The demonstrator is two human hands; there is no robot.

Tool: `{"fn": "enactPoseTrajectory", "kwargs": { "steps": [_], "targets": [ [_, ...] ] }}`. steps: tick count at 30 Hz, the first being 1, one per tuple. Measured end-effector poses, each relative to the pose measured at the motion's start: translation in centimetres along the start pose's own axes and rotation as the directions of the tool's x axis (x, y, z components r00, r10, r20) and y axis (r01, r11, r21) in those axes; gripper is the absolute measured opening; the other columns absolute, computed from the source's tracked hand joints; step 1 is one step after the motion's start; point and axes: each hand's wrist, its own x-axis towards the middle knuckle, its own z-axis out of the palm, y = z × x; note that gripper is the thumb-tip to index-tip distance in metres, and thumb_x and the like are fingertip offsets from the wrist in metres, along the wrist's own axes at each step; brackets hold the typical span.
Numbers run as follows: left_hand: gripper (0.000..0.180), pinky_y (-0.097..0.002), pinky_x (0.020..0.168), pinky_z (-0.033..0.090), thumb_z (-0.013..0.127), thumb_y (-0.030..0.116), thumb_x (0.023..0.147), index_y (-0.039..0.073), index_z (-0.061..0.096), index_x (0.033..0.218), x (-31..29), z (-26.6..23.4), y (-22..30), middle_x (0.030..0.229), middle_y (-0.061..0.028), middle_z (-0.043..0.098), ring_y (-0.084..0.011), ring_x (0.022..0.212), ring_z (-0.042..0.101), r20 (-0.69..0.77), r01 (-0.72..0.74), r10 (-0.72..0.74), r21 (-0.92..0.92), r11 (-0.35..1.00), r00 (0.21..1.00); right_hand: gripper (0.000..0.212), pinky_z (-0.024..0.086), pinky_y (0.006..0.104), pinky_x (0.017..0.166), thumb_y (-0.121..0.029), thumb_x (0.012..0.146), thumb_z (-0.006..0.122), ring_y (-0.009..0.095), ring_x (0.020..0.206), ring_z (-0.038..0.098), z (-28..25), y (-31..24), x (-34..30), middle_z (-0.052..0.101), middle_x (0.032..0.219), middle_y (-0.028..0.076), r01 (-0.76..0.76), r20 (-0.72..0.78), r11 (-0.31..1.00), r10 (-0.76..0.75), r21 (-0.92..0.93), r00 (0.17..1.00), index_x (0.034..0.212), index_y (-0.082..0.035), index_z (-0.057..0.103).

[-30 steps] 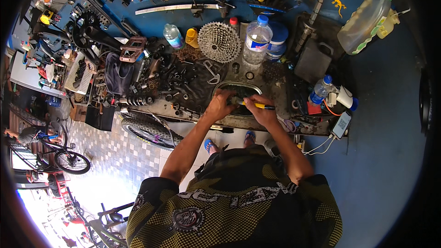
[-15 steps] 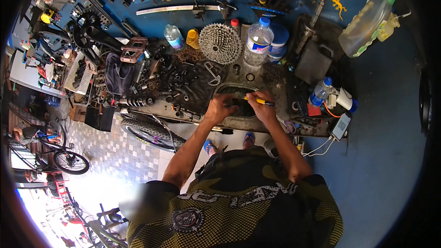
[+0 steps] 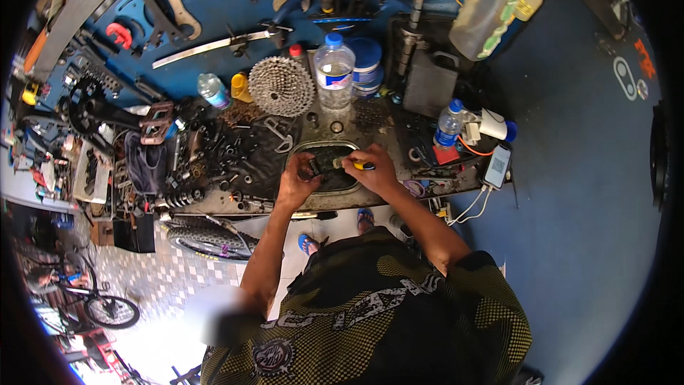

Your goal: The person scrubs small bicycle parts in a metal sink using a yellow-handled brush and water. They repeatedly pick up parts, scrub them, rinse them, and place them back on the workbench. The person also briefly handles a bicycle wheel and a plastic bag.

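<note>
Left hand [image 3: 296, 184] pinched a small dark part [image 3: 313, 167] between thumb and fingers, over the oval tray [image 3: 328, 144]; part's exact shape too dark to tell. Right hand [image 3: 376, 170] gripped a yellow-handled brush-like tool [image 3: 363, 166], tip toward the part. Change vs half a second earlier: head view swung right, tool's pale tip showed clearer, just beside the part. My read: tool lined up on part; contact unconfirmed. Beyond tray: loose ring [image 3: 336, 127], then cassette [image 3: 281, 86], blue-capped bottle [image 3: 334, 75], blue tool wall [image 3: 214, 21].
</note>
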Motion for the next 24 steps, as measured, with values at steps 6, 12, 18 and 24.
{"fn": "enactPoseTrajectory", "kwargs": {
  "steps": [6,12,18,24],
  "targets": [
    [0.059,-0.0296,0.075,0.054,0.092,0.006,0.076,0.005,0.066,0.129,0.5,0.3,0.6,0.09,-0.0031,0.065,-0.0123,0.08,0.061,0.021,-0.017,0.015,0.06,0.998,1.0,0.022,0.05,0.0415,0.076,-0.036,0.087,0.084,0.027,0.08,0.061,-1.3,0.5,-0.8,0.068,0.075,0.005,0.065,0.117,0.982,-0.045,-0.177,0.992,0.089,-0.014,0.08],
    [0.058,-0.0319,0.075,0.059,0.095,0.014,0.074,0.003,0.069,0.125,0.2,0.9,-1.4,0.095,-0.0103,0.075,-0.0154,0.084,0.073,0.01,-0.004,0.002,0.214,0.977,1.0,0.023,0.052,0.0401,0.076,-0.035,0.088,0.083,0.028,0.08,0.065,-0.5,-4.3,1.2,0.069,0.075,0.008,-0.096,0.023,0.944,0.094,0.317,0.995,0.085,-0.013,0.076],
    [0.057,-0.0363,0.079,0.059,0.093,0.014,0.074,0.003,0.072,0.125,-0.1,0.5,1.9,0.098,-0.0144,0.075,-0.0236,0.085,0.073,0.01,0.051,-0.055,0.246,0.968,0.998,0.03,0.051,0.0437,0.079,-0.04,0.093,0.078,0.029,0.083,0.063,-0.2,-2.5,1.8,0.071,0.078,0.007,-0.17,0.077,0.985,0.169,0.01,0.983,0.089,-0.01,0.078],
    [0.06,-0.0383,0.077,0.058,0.093,0.014,0.073,0.001,0.072,0.127,-0.3,0.7,2.5,0.103,-0.0161,0.075,-0.026,0.083,0.072,-0.035,0.059,-0.052,0.239,0.969,0.998,0.035,0.052,0.0444,0.079,-0.043,0.097,0.074,0.031,0.085,0.063,0.5,-2.3,1.8,0.073,0.081,0.008,-0.149,0.042,0.989,0.149,-0.017,0.988,0.086,-0.01,0.076]
  ]
}}
